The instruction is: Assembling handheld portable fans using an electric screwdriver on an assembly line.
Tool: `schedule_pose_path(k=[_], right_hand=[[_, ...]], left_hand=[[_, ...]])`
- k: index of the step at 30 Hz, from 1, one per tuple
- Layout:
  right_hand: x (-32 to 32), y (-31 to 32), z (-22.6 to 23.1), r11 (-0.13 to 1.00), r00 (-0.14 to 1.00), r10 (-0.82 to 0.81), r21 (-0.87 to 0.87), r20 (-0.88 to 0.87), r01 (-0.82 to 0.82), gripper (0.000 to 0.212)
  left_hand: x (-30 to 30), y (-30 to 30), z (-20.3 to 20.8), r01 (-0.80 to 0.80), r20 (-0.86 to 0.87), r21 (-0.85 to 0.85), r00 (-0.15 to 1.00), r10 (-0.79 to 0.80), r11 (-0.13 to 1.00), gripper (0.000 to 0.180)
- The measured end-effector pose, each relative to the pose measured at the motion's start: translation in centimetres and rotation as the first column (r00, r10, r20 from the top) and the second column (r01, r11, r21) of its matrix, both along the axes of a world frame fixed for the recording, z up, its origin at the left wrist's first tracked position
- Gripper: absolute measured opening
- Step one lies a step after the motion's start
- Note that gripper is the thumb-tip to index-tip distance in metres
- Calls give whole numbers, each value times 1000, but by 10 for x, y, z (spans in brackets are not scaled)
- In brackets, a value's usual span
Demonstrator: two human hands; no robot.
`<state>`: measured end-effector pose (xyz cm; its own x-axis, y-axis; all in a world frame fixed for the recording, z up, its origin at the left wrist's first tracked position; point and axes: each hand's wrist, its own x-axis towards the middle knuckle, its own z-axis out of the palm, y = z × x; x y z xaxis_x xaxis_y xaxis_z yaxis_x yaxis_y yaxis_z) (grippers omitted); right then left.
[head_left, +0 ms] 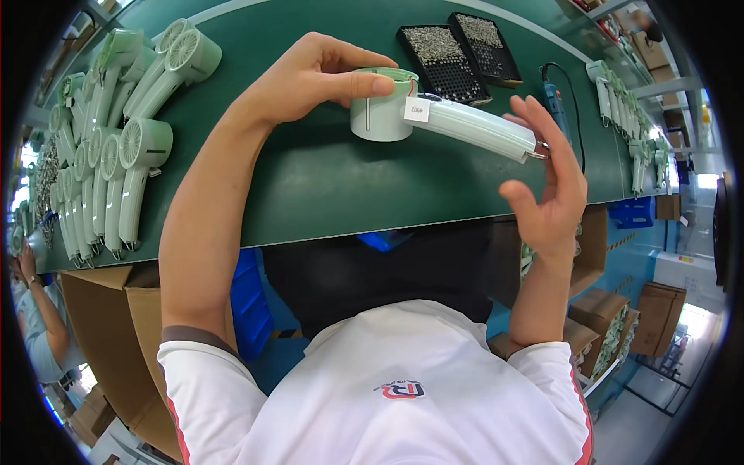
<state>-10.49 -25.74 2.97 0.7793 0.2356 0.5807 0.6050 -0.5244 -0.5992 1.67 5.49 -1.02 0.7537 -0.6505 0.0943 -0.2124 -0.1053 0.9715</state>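
My left hand point(310, 81) grips the round head of a pale green handheld fan body point(473, 130), fingers behind and thumb over the rim. The head stands on the green table with its open side up, and a bit of red wire shows at its edge. Its handle points right, carrying a small white label point(418, 109) near the joint. At the handle's tip, by a metal end piece, my right hand point(554, 190) has its fingers apart and thumb spread; whether a fingertip touches the handle I cannot tell.
Two black trays of small metal parts point(457, 87) lie beyond the fan. A blue electric screwdriver point(553, 102) with a black cable is behind my right hand. Several finished-looking fans point(146, 143) crowd the left; more fan parts point(620, 101) line the right. Cardboard boxes point(101, 310) stand below the table.
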Motion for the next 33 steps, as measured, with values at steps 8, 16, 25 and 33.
schedule_pose_path(k=[8, 16, 25, 33], right_hand=[[2, 5, -2, 988, 1000, 13, 151, 14, -15, 48], [-3, 1, 7, 963, 999, -11, 267, -50, 24, 46], [-6, 0, 14, 963, 1000, -21, 269, 2, 20, 46], [-4, 4, 11, 974, 996, -47, 226, 77, 29, 45]], left_hand=[[-3, -10, 3, -19, -67, -119, 998, 11, 993, 55], [-9, -13, 8, 99, -19, -311, 994, -111, 945, 76], [-18, -18, 23, 106, -143, -293, 978, -153, 950, 100], [-21, -23, 19, 37, -12, -271, 999, -41, 962, 111]])
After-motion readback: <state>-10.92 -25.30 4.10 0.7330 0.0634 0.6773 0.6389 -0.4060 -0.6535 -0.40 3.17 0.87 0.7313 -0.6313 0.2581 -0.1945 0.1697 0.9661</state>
